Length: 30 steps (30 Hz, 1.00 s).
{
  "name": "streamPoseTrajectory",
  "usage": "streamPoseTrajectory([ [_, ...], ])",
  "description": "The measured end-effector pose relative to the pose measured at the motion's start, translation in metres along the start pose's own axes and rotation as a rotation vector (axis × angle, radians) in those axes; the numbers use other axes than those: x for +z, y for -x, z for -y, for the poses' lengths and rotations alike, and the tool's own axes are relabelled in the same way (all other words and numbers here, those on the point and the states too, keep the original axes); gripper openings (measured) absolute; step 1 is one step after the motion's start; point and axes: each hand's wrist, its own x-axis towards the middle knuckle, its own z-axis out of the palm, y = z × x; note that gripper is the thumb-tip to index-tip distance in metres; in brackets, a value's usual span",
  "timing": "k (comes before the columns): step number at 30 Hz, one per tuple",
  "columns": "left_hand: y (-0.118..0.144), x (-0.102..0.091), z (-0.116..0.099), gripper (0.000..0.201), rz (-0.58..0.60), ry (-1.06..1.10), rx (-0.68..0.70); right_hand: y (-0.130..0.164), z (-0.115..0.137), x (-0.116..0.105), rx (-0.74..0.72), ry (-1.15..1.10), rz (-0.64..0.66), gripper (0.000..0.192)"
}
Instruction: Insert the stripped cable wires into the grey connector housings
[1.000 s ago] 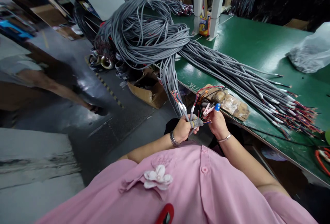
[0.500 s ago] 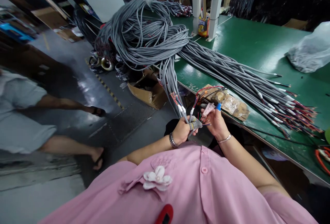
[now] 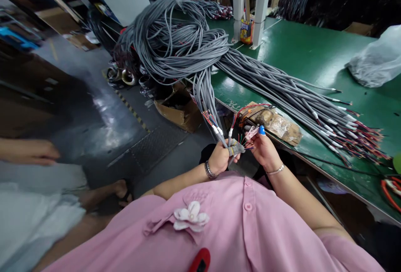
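Observation:
My left hand (image 3: pixel 220 158) is closed round grey multi-core cables (image 3: pixel 226 140), with a grey fabric cover on its thumb. Thin coloured wires fan out of the cable end towards my other hand. My right hand (image 3: pixel 264 151), a blue cover on one fingertip, pinches a small pale pink tool (image 3: pixel 251 132) whose exact kind I cannot make out. Its fingers are close to the loose wire ends. White-banded cable ends (image 3: pixel 216 129) with bare coloured wires hang just beyond my left hand, coming down from a large coil of grey cable (image 3: pixel 175 42).
A long bundle of grey cables (image 3: pixel 291 92) lies across the green table (image 3: pixel 307 50). At the table edge is a taped cardboard block (image 3: pixel 278 125). An open carton (image 3: pixel 178 111) stands on the floor. Another person (image 3: pixel 34 217) is close at my left.
My right hand has shifted slightly, and the pink tool has turned and moved a little nearer the wires. My left hand keeps its hold. The person at left has come closer.

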Motion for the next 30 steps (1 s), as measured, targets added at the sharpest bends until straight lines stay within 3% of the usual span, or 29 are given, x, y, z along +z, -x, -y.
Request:
streamPoseTrajectory([
  [30, -0.0090, -0.0022, 0.0069, 0.030, -0.033, -0.021, -0.002, -0.0052, -0.0040, 0.0026, -0.061, -0.053, -0.070, 0.037],
])
